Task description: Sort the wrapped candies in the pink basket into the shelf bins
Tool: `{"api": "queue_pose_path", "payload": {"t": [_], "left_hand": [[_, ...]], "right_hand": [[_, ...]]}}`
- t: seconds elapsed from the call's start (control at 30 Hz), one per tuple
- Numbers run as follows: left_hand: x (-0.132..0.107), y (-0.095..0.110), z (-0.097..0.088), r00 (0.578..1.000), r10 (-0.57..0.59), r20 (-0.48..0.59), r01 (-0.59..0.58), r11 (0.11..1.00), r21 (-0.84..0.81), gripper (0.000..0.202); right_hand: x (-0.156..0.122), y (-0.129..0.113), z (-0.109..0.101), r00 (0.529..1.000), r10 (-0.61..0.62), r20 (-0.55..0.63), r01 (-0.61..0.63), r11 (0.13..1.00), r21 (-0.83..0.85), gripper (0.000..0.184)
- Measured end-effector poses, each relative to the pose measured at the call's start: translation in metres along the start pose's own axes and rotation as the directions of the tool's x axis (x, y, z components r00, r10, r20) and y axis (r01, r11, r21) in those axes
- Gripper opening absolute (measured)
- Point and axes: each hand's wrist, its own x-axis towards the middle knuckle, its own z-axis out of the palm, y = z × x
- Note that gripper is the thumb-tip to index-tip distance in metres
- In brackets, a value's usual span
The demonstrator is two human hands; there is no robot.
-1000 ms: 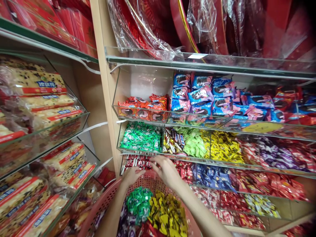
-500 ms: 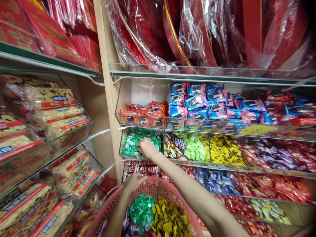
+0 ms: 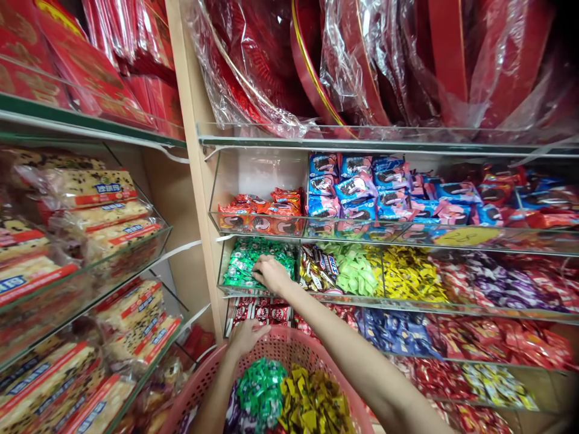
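Note:
My right hand (image 3: pixel 272 275) reaches into a clear bin of green-wrapped candies (image 3: pixel 239 260). Its fingers are curled down among the wrappers, and the fingertips are partly hidden. Below, my left hand (image 3: pixel 246 336) lies over the far rim of a pink plastic basket (image 3: pixel 296 342), fingers bent at the rim and thumb out of sight. Inside the basket are a heap of green-wrapped candies (image 3: pixel 260 389), a heap of yellow-wrapped candies (image 3: pixel 316 401) and some purple-wrapped ones (image 3: pixel 233 413) partly behind my left forearm.
Right of the green bin are brown-wrapped bars (image 3: pixel 316 268), pale green packets (image 3: pixel 355 271) and yellow candies (image 3: pixel 409 274). Blue cookie packs (image 3: pixel 357 187) fill the shelf above. Packaged pastries (image 3: pixel 102 187) stand on glass shelves at left. A wooden upright (image 3: pixel 196 163) divides the shelving.
The view has shifted very slightly. My right hand remains in the green candy bin, its fingers slightly more curled. My left hand stays at the basket's rim.

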Motion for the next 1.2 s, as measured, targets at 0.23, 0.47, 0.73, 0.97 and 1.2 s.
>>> {"api": "queue_pose_path", "payload": {"t": [0.23, 0.47, 0.73, 0.97, 1.2], "left_hand": [[0.000, 0.000, 0.000, 1.000, -0.005, 0.000, 0.005, 1.000, 0.003, 0.055], [-0.003, 0.007, -0.008, 1.000, -0.021, -0.003, 0.021, 1.000, -0.018, 0.056], [-0.005, 0.009, -0.009, 1.000, -0.028, -0.005, 0.028, 0.999, -0.022, 0.057], [-0.004, 0.008, -0.009, 0.999, -0.035, -0.001, 0.035, 0.999, -0.008, 0.057], [-0.006, 0.011, -0.011, 0.997, -0.062, 0.040, 0.065, 0.995, -0.081, 0.054]], "right_hand": [[-0.001, 0.007, 0.002, 0.963, 0.155, -0.220, -0.083, 0.948, 0.306, 0.017], [0.001, 0.006, 0.005, 0.786, 0.617, -0.033, -0.130, 0.216, 0.968, 0.014], [0.001, 0.007, 0.006, 0.724, 0.680, 0.116, -0.127, -0.035, 0.991, 0.009], [-0.027, -0.011, -0.010, 0.832, 0.518, 0.199, -0.129, -0.168, 0.977, 0.028], [-0.077, -0.022, -0.017, 0.916, 0.351, 0.197, -0.183, -0.072, 0.980, 0.035]]}}
